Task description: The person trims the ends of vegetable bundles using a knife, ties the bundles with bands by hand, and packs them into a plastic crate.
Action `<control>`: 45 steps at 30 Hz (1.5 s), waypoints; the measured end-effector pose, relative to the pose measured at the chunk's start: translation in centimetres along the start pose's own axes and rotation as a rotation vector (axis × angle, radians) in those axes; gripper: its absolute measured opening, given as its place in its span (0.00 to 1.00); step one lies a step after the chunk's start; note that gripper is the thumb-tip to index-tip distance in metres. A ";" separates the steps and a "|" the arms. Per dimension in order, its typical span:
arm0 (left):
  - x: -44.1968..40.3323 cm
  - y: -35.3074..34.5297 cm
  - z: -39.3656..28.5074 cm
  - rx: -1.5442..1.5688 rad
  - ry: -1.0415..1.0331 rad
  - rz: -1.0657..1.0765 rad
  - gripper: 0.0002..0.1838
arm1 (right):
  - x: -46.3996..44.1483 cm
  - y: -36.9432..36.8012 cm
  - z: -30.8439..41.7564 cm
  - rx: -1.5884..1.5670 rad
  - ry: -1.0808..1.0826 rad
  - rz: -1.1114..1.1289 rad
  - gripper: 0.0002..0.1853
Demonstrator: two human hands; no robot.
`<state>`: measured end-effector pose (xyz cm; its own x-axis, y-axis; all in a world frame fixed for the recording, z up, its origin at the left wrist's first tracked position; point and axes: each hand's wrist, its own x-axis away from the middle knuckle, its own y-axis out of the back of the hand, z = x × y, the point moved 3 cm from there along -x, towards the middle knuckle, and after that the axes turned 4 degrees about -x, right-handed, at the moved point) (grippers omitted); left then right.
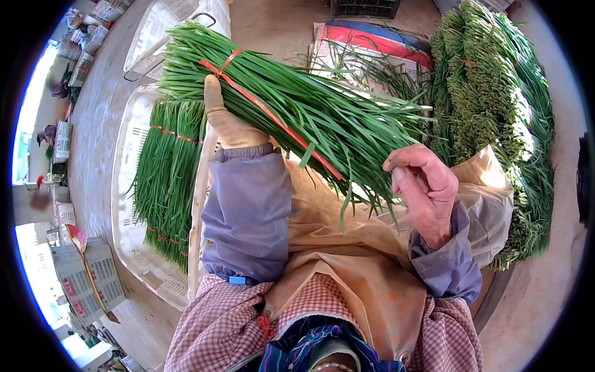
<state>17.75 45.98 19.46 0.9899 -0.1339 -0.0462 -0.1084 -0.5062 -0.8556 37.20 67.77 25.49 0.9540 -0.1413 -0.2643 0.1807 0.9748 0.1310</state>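
Note:
My left hand (230, 121), in a tan glove, holds a large bundle of long green stalks (279, 93) from below, near its pale cut ends. A red band circles the bundle there, and its long loose tail (279, 124) trails along the stalks. My bare right hand (427, 183) is at the leafy tips on the right, thumb and forefinger brought together; whatever lies between them is too small to make out. The bundle slants across above my lap, over a tan apron (347, 248).
At the left, a white crate (133, 248) holds banded green bundles (167, 180); another white crate (139, 56) stands behind it. A tall pile of bundles (483, 93) is at the right. Loose stalks lie on a striped sack (372, 37). People and crates show far left.

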 end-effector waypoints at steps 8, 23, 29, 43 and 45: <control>0.3 -0.6 0.2 -0.040 -0.026 -0.006 0.28 | -1.0 -3.4 -2.0 0.365 0.202 0.010 0.15; -1.2 1.8 0.4 -0.059 0.011 -0.067 0.28 | -1.5 0.5 -3.6 0.110 -0.089 -0.069 0.05; -1.0 1.6 0.8 -0.058 0.059 -0.088 0.27 | -1.4 -1.2 -2.0 0.172 0.100 0.089 0.04; -0.6 0.4 1.7 -0.090 0.038 -0.373 0.22 | -0.3 -0.7 0.3 0.167 -0.036 0.232 0.03; -0.3 -0.2 1.7 -0.098 0.029 -0.388 0.22 | -0.3 -1.9 -1.3 0.298 -0.025 0.094 0.03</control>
<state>17.60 47.54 18.75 0.9562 0.0601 0.2866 0.2636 -0.6027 -0.7532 36.28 66.16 24.09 0.9749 -0.0605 -0.2145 0.1497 0.8906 0.4295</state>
